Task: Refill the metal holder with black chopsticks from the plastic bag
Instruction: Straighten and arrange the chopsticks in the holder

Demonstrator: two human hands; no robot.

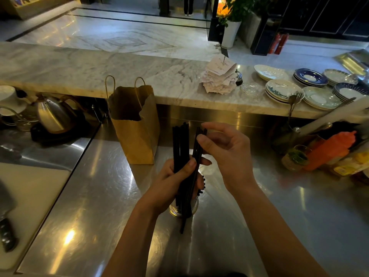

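Note:
My left hand [171, 180] grips a bundle of black chopsticks [180, 144] upright, just above the metal holder [194, 204]. Most of the holder is hidden behind that hand and the sticks; only its perforated shiny wall and base show on the steel counter. My right hand [225, 150] pinches the top of a few chopsticks [199, 144] that lean at the right of the bundle. Their lower ends reach past the holder's base. No plastic bag is in view.
A brown paper bag [135, 124] stands open just behind the hands. A steel kettle [53, 116] sits at left, a white cutting board [30, 196] with a knife [7, 230] at near left. Stacked plates [283, 90], a receipt spike [218, 74] and sauce bottles [331, 150] fill the right.

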